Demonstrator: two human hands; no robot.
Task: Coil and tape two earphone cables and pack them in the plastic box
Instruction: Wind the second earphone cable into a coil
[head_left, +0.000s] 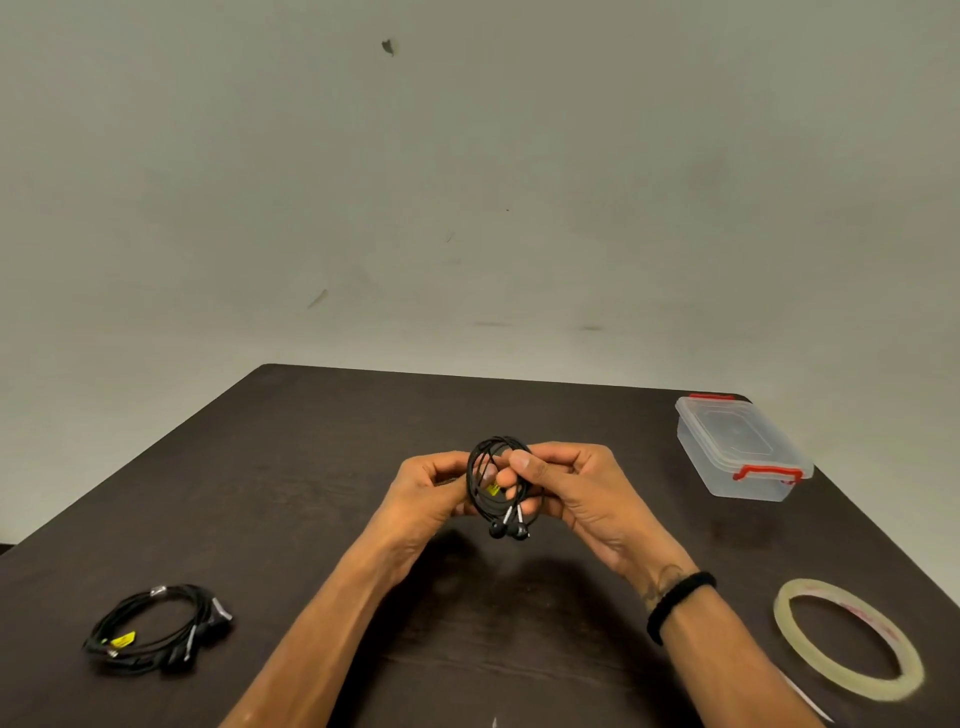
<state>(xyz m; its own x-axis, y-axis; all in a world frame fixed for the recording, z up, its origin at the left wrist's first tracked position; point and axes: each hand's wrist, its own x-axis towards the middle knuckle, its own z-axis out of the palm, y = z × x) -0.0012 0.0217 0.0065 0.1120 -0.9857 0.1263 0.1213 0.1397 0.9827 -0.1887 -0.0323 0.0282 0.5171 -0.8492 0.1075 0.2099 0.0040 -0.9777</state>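
A coiled black earphone cable (492, 503) with a small yellow tag is held upright above the middle of the dark table (311, 457). Its two earbuds hang below the coil. My left hand (428, 488) pinches the coil's left side and my right hand (563, 483) grips its right side, thumb over the top. A second black earphone cable (156, 631) lies loosely coiled on the table at the front left. The clear plastic box (740, 452) with red clips stands shut at the back right. A roll of clear tape (847, 636) lies flat at the front right.
A plain pale wall rises behind the table's far edge. A black band circles my right wrist (678, 603). A thin pale strip (805, 696) lies on the table near the tape roll.
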